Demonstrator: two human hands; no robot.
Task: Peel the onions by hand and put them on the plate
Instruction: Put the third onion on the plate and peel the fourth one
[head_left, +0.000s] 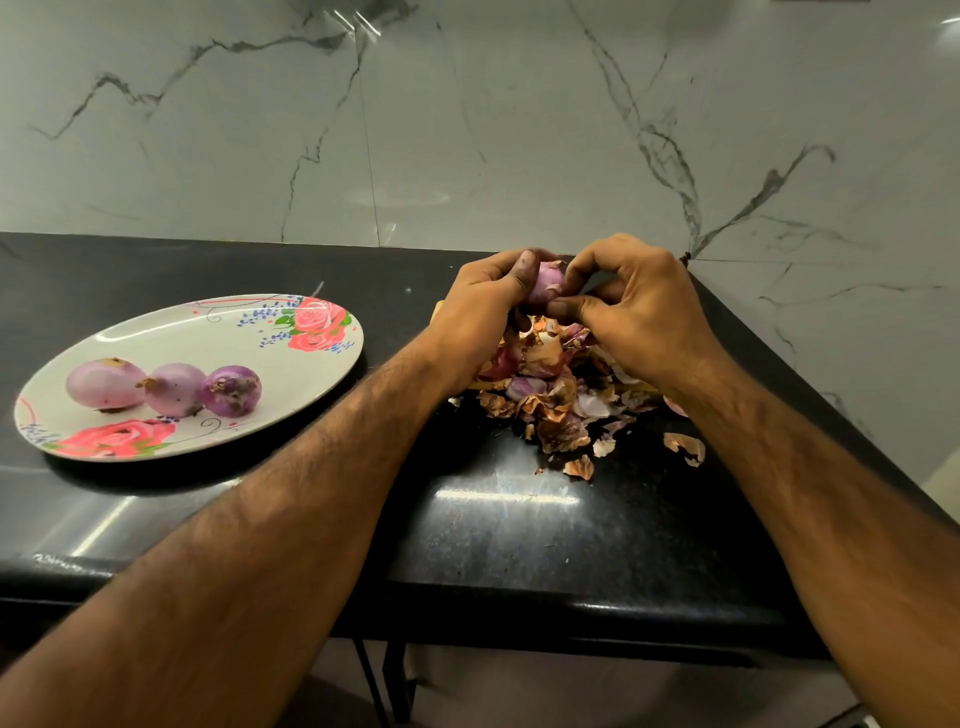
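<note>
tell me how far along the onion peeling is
Done: three peeled onions lie on the plate. In hand: the left hand and right hand hold a fourth onion over the pile of skins, peeling it. Left: finish it and plate it; whether the pile hides more onions, I cannot tell.

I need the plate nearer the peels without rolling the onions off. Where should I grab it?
Probably the bare right rim of the plate, coming from the right: it is shallow and lies flat, so slide rather than lift it. The three peeled onions crowd its left half, and round ones would likely roll if tilted.
</note>
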